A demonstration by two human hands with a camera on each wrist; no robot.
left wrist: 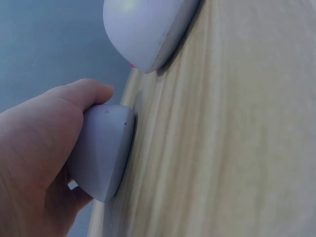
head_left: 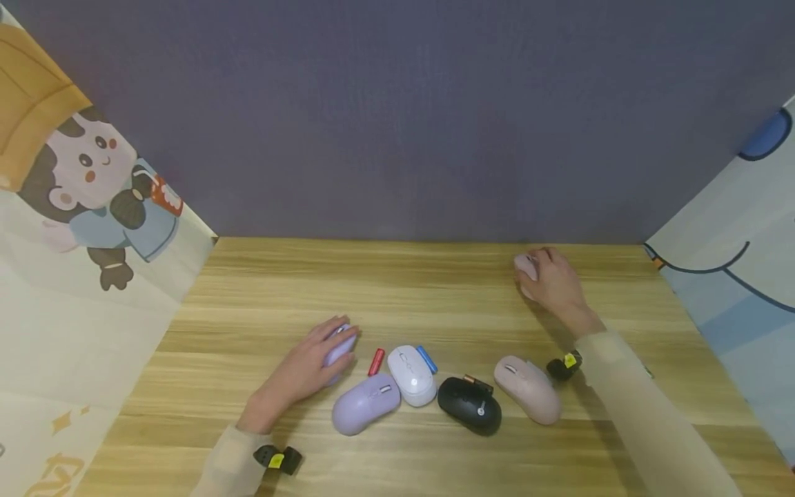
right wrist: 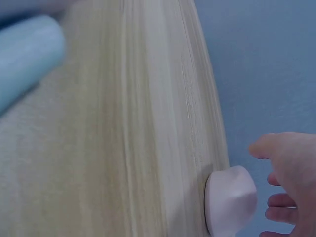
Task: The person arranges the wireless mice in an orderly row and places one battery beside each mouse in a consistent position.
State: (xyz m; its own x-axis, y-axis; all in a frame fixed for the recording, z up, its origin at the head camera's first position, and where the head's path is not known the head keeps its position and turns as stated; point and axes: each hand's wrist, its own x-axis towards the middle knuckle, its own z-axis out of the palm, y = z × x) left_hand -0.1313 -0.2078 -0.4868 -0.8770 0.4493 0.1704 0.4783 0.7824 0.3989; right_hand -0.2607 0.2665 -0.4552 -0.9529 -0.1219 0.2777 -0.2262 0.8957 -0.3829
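Note:
On the table's left side my left hand (head_left: 304, 362) grips a lilac computer mouse (head_left: 341, 351), its thumb on one side and fingers on the other. In the left wrist view this mouse (left wrist: 101, 148) stands flat on the wood. Towards the back right, my right hand (head_left: 555, 281) is beside a pale pink mouse (head_left: 526, 267). The right wrist view shows a gap between the pink mouse (right wrist: 229, 200) and the loosely spread fingers of that hand (right wrist: 298, 175).
Between the arms lie another lilac mouse (head_left: 366, 404), a white mouse (head_left: 413, 376), a black mouse (head_left: 470, 406) and a beige-pink mouse (head_left: 528, 390). A red battery (head_left: 376, 362), a blue battery (head_left: 426, 359) and a black-and-copper battery (head_left: 479, 384) lie beside them. A grey panel (head_left: 428, 138) borders the back.

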